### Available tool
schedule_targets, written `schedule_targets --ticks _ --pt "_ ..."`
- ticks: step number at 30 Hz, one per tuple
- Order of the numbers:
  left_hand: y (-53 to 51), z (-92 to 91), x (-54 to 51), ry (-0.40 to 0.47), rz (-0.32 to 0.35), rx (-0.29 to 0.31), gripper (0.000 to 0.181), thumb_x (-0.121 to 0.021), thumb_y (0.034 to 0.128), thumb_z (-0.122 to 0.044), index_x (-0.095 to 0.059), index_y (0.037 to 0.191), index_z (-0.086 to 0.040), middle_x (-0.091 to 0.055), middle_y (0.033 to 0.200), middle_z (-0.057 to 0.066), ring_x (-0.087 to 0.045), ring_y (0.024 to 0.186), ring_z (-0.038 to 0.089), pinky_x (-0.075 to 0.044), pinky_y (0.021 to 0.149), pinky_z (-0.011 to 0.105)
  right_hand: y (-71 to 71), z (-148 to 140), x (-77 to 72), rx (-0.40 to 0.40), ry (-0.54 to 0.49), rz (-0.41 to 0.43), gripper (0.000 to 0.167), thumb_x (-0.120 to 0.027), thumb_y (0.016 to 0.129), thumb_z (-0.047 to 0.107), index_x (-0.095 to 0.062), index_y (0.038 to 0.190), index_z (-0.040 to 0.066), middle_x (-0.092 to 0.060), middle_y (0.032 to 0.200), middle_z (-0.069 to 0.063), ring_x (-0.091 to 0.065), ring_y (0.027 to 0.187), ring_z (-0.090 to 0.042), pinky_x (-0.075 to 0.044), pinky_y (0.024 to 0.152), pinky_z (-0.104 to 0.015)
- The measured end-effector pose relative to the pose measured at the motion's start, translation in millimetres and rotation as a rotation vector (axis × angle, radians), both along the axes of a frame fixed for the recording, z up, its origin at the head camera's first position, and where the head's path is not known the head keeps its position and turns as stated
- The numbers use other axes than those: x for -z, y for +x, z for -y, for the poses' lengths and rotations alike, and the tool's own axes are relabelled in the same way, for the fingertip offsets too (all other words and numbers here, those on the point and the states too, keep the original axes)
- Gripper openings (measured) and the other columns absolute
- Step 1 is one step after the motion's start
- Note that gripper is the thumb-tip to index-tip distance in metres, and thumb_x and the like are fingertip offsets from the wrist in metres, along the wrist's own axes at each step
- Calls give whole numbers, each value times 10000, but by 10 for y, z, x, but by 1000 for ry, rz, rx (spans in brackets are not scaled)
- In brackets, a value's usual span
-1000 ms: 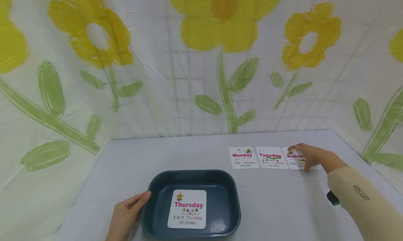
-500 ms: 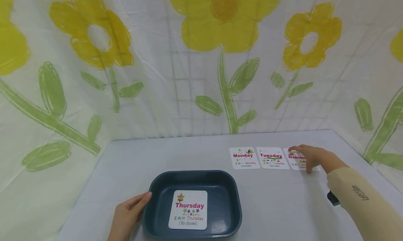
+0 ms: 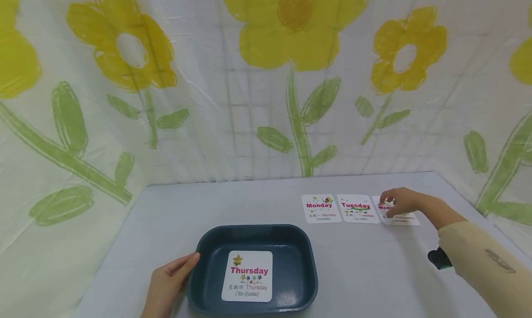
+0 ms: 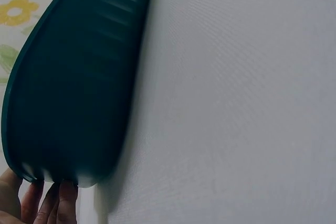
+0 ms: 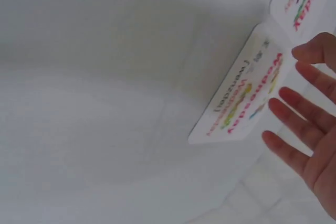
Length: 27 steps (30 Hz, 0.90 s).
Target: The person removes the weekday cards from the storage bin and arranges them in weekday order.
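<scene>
The left hand holds the left rim of a dark teal tray, thumb and fingers at its edge; the left wrist view shows fingertips against the end of the tray. Flat inside the tray lies the Thursday card. Over the Wednesday card hovers the right hand, partly covering it. In the right wrist view its fingers are spread beside the Wednesday card and grip nothing; whether any fingertip touches the card I cannot tell.
Left of the Wednesday card, the Tuesday card and Monday card lie in the same row. A flower-patterned sheet hangs behind the white table. A dark object shows beside the right sleeve.
The right hand has shifted slightly left, its thumb moving up and left over the Wednesday card, whose lower right part now shows. The left hand and the tray stay in place.
</scene>
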<state>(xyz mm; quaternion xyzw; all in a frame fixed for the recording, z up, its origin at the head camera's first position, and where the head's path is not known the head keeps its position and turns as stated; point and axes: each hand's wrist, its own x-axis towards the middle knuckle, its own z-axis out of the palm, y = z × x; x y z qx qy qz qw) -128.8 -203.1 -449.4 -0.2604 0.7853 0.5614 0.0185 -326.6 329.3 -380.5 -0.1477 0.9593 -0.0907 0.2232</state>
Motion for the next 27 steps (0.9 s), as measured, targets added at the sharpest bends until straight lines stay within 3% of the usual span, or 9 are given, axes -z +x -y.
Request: schedule_targets --ticks 6,9,14,20,27 --pt "-4 -1 -13 5 -6 1 860 -648 678 -677 -597 1197 6 -564 1240 196 -536 1147 349 -529 795 413 90 223 -178 60 6 192 319 -662 825 226 -568 1062 34 -557 1066 -200 -526 949 -337 -479 788 -554" --pt "-6 -5 -11 2 -8 2 853 -649 683 -672 -598 1195 8 -562 1241 196 -529 1154 352 -531 790 410 137 307 -222 79 25 245 300 -640 845 254 -561 1045 45 -568 1058 -168 -555 939 -321 -504 743 -521" --pt "-7 -6 -8 4 -11 4 860 -648 679 -677 -598 1194 10 -559 1244 197 -521 1160 357 -532 788 406 210 428 -202 69 45 267 306 -630 855 278 -553 1058 62 -571 1022 -115 -560 896 -273 -521 707 -450" --pt "-11 4 2 11 -7 1 873 -651 668 -685 -596 1198 6 -555 1251 194 -522 1160 354 -529 797 408 314 653 -163 26 67 229 272 -642 843 268 -567 1036 91 -560 993 -73 -544 855 -231 -526 688 -436" --pt "-13 9 42 15 -1 -7 905 -656 642 -705 -594 1199 5 -550 1259 190 -492 1191 371 -523 812 411 449 1062 -210 -61 -21 258 249 -660 832 218 -575 1033 98 -578 984 -35 -542 866 -203 -536 705 -433"
